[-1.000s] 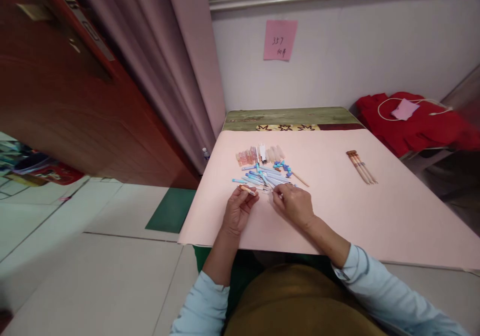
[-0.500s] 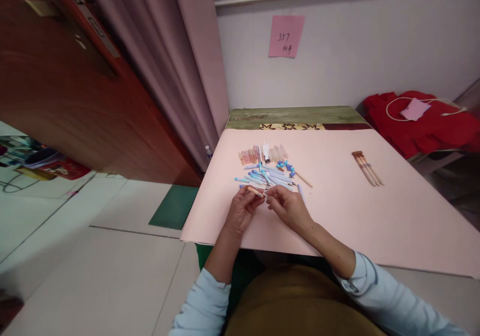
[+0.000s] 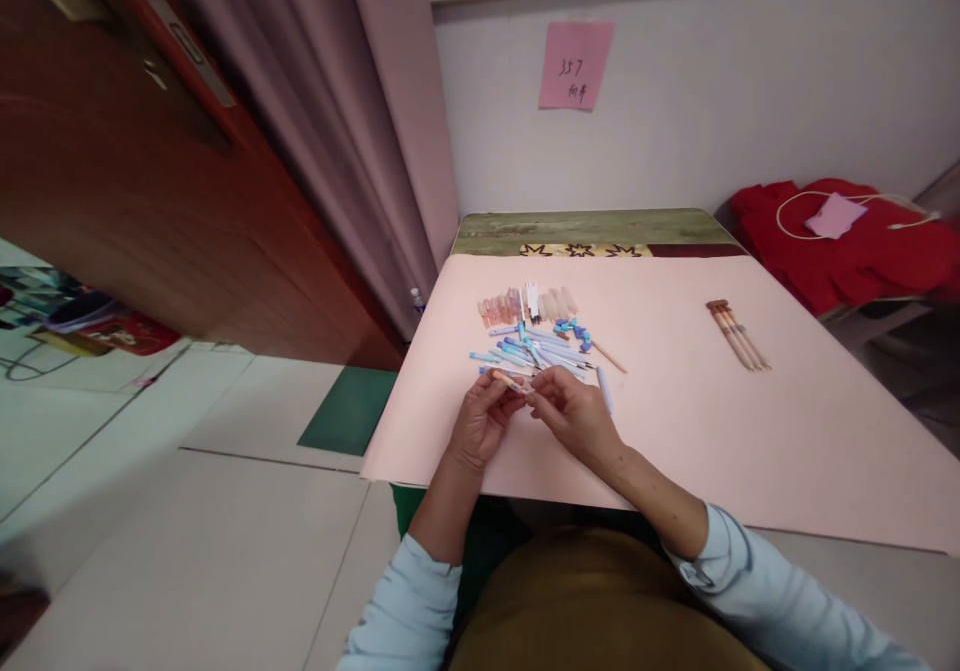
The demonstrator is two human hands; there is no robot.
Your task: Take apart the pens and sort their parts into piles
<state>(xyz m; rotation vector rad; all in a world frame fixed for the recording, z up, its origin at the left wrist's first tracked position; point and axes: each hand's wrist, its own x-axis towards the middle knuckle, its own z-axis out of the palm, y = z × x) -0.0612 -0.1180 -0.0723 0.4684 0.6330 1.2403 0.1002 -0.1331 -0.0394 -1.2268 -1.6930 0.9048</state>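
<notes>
My left hand [image 3: 480,423] is closed around an orange-tipped pen [image 3: 507,381], holding it just above the pink table cover [image 3: 675,421]. My right hand [image 3: 574,413] pinches toward the pen's end, its fingertips meeting the left hand's; what it holds is too small to name. Right behind both hands lies a heap of blue and white pens [image 3: 536,351]. A row of small clear and orange pen parts [image 3: 525,305] lies beyond the heap. One pale blue pen barrel [image 3: 604,389] lies alone to the right of my right hand.
Three wood-coloured pens [image 3: 737,334] lie together at the table's right. A red cloth [image 3: 840,241] with a white cord sits on a stand at the far right. A brown door [image 3: 135,151] and curtain [image 3: 330,131] stand left; a pink note [image 3: 574,64] hangs on the wall.
My right hand left the pen heap and came over to the left hand, meeting it at the orange-tipped pen. A pale blue barrel now lies bare to the right.
</notes>
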